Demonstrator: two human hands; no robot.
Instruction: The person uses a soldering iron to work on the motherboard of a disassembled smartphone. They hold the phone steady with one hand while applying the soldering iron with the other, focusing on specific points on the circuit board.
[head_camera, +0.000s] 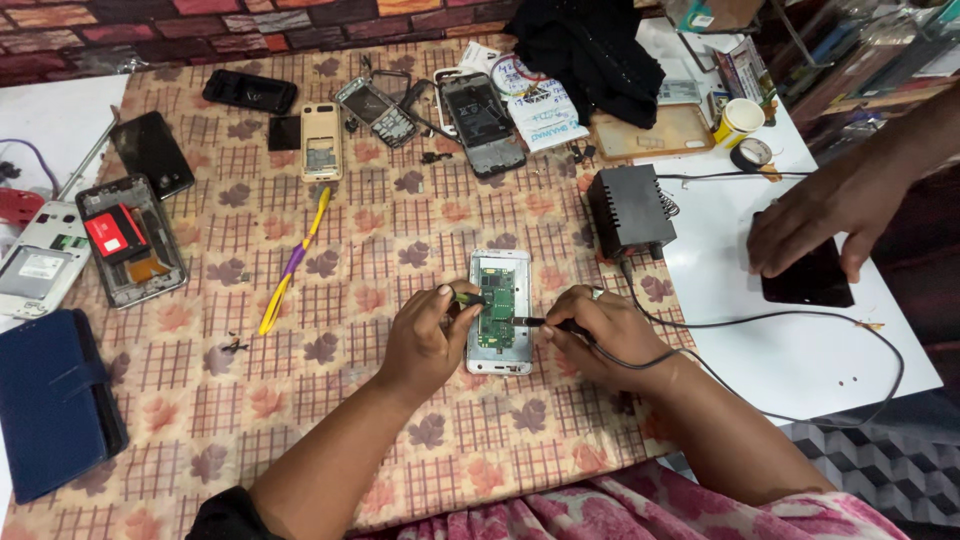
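Observation:
An opened white phone (499, 262) with a green circuit board (496, 305) lies on the patterned tablecloth (350, 260) in front of me. My left hand (428, 335) rests at its left edge, pinching a small dark tool with a green tip over the board. My right hand (597, 335) grips a corded soldering iron (540, 323), its tip on the board's right side. The iron's cable (800, 318) loops right and back to a black power box (630, 210).
Several dismantled phones lie at the back (322, 140) and left (130, 240). A yellow-purple tool (292, 262) is left of centre, a blue wallet case (50, 400) at the near left. Another person's hand (815, 220) rests on a black phone (808, 280) at right. Paper cup (738, 122).

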